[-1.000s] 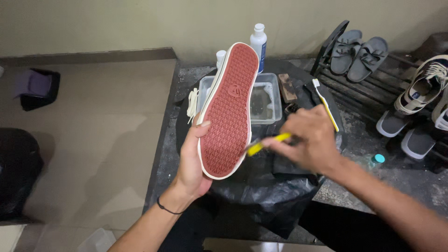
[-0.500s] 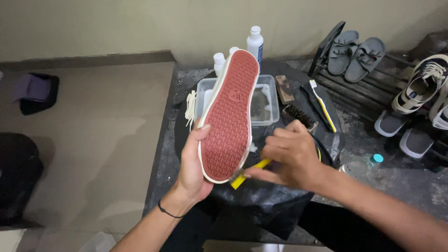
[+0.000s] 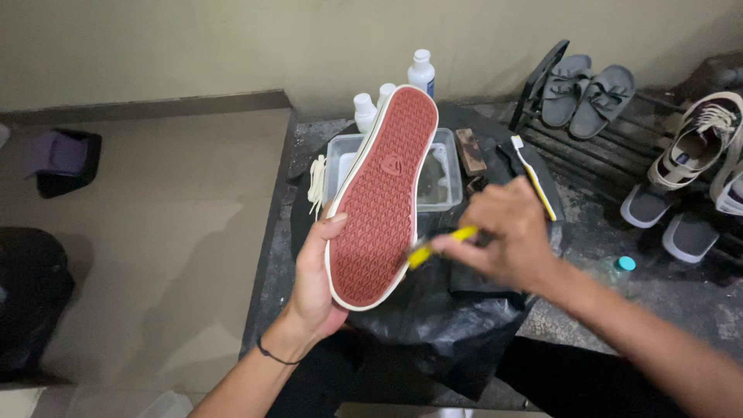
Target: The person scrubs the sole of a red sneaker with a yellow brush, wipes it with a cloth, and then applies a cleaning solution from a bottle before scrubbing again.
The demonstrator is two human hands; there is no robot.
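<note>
My left hand [image 3: 313, 282] grips a shoe [image 3: 383, 193] from its left side, sole turned up toward me. The sole is red-brown with a white rim. My right hand [image 3: 503, 240] is blurred and holds a yellow-handled brush [image 3: 441, 244] whose tip meets the right edge of the sole near the heel. Under both hands lies a black plastic sheet [image 3: 449, 325].
A clear plastic tub [image 3: 445, 178] with water stands behind the shoe, with white bottles [image 3: 420, 73] beyond it. White laces [image 3: 316, 182], a wooden brush [image 3: 469, 151] and a toothbrush [image 3: 532, 170] lie around. At right a rack [image 3: 619, 147] holds sandals [image 3: 588, 93] and sneakers [image 3: 693, 143].
My right hand has swept the yellow brush along the sole's right edge, down and then back up. The shoe has stayed in my left hand.
</note>
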